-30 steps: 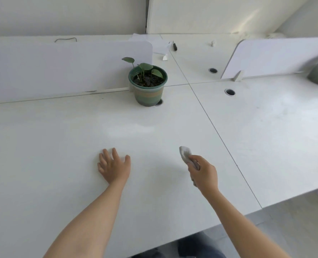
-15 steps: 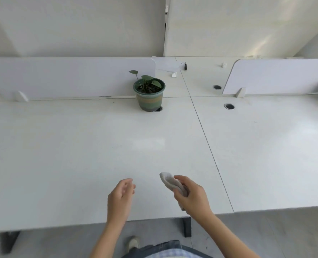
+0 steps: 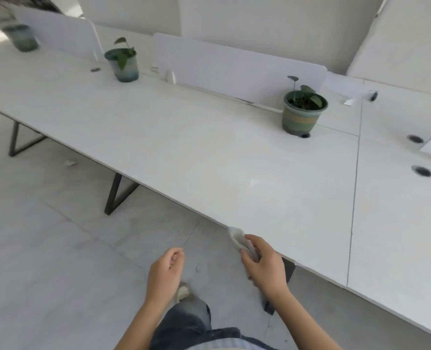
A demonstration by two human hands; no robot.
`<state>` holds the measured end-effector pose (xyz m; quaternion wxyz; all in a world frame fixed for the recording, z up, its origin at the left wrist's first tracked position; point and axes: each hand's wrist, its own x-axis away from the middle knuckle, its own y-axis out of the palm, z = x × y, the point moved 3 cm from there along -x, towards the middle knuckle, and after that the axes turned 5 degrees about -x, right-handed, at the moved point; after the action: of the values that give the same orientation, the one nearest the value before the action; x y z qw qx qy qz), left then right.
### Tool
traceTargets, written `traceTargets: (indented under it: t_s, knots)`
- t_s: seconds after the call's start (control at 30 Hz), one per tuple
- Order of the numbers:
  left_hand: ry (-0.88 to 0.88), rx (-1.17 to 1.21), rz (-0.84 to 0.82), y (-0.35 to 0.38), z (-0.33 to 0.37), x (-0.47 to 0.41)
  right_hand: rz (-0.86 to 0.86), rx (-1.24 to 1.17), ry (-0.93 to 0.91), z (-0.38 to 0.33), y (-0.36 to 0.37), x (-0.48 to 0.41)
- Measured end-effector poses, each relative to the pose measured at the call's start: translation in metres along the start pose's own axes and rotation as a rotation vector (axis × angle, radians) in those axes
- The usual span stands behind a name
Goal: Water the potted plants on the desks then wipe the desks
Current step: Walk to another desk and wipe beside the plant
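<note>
White cloth, wadded small, sits pinched in my right hand between thumb and curled fingers. It is right at the near edge of the desk, with its free end poking up over the lip. My left hand hangs over the floor, fingers loosely curled, holding nothing.

Three pots stand along the back of the desks by the dividers. The striped pot is nearest, a second pot is further left, and a third pot is blurred at the far end.

I judge the step in hand to be wiping, and the long stretch of desk to my left looks like the next patch. To do it well, I'd open the wad so more cloth meets the top. I'd press it flat under my palm rather than pinch it, then sweep in long overlapping passes from the dividers toward the edge. I'd lift or skirt each pot rather than bump it, since the stems look thin and a pot could tip. Whether the pots have been watered, I cannot tell.
</note>
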<state>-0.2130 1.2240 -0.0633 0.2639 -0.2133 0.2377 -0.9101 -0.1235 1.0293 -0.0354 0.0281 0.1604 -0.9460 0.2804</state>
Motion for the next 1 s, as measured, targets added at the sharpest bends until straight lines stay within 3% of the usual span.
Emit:
traceTargets:
  t_s: [0.27,0.47,0.7,1.0]
  knots:
    - [-0.118,0.040,0.072,-0.071,-0.053,0.008,-0.120,0.037,-0.044,-0.041,0.081,0.004]
    - [-0.158,0.087,0.285,-0.179,-0.097,-0.001,-0.250,0.024,-0.105,-0.111,0.184,0.005]
    - [-0.308,0.139,0.407,-0.254,-0.171,0.002,-0.391,0.073,-0.183,-0.159,0.281,0.014]
    - [-0.384,0.109,0.399,-0.285,-0.192,-0.061,-0.278,0.012,-0.134,-0.190,0.335,-0.055]
